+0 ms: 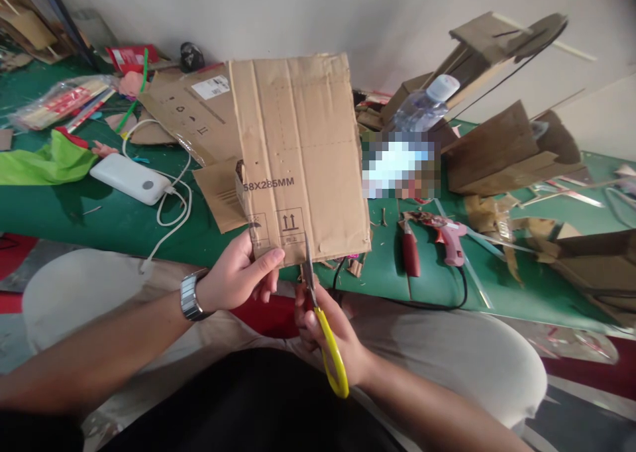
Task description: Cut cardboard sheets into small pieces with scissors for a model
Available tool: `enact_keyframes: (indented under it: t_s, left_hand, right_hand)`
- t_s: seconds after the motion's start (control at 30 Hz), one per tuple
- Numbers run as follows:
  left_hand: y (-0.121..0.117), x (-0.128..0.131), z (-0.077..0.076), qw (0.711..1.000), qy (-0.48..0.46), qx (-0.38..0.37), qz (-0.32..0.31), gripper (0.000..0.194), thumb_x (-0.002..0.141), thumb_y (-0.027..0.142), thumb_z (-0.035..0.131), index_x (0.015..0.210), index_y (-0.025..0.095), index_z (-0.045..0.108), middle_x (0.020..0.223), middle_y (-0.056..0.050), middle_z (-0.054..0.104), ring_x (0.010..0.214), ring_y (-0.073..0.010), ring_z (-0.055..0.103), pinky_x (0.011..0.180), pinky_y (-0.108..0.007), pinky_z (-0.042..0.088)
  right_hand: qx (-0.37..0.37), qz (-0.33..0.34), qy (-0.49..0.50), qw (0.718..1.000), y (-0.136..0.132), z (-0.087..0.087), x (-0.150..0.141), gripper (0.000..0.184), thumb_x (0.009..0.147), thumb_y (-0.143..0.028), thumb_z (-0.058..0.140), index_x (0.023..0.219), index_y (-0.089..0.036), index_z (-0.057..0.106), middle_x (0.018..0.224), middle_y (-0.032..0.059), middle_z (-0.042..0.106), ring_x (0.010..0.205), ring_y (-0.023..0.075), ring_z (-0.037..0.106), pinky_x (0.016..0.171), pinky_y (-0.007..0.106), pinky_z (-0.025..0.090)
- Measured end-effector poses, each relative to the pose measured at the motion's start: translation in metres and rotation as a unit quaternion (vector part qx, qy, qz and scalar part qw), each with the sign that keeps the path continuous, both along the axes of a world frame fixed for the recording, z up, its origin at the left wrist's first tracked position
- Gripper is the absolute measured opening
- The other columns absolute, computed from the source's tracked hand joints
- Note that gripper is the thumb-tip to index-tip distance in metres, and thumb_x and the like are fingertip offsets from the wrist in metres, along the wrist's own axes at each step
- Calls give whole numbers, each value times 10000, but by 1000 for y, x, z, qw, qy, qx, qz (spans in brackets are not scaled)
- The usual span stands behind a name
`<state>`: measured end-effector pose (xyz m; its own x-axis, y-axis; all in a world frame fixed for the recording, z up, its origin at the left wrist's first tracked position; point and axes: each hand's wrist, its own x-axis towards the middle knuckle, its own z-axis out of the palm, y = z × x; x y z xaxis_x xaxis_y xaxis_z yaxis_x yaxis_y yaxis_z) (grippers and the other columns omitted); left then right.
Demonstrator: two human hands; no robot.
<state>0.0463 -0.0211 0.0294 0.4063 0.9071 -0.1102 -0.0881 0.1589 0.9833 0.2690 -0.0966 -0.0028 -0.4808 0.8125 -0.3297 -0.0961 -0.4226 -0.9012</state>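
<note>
A piece of brown cardboard (pixel 328 173), printed with "58X285MM" and arrow marks, is held up over the front of the green table. My left hand (pixel 243 273) pinches its lower left edge, thumb on the printed face, with the other fingers behind. Below the cardboard, my right hand (pixel 332 333) grips a pair of scissors (pixel 332 356) with yellow handles. One blade lies over the front of the cardboard at its lower edge; the other blade is mostly hidden, so the depth of any cut cannot be made out.
On the green table (pixel 134 230) a white power bank (pixel 130 178) with a cable lies left, near more cardboard (pixel 199 107). To the right are a red-handled tool (pixel 409 250), a pink glue gun (pixel 451 236), a plastic bottle (pixel 422 107) and cardboard constructions (pixel 497 150).
</note>
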Motion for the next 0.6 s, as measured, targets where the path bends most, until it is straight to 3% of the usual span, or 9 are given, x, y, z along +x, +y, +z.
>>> enact_keyframes:
  t_s: [0.6]
  left_hand:
    - [3, -2, 3, 1000, 14, 2, -9, 538, 1070, 578, 634, 726, 167, 586, 525, -11, 638, 379, -99, 606, 354, -137, 416]
  right_hand:
    - [12, -18, -10, 1000, -2, -6, -5, 530, 969, -776, 679, 1052, -274, 530, 744, -52, 358, 633, 151, 329, 550, 277, 351]
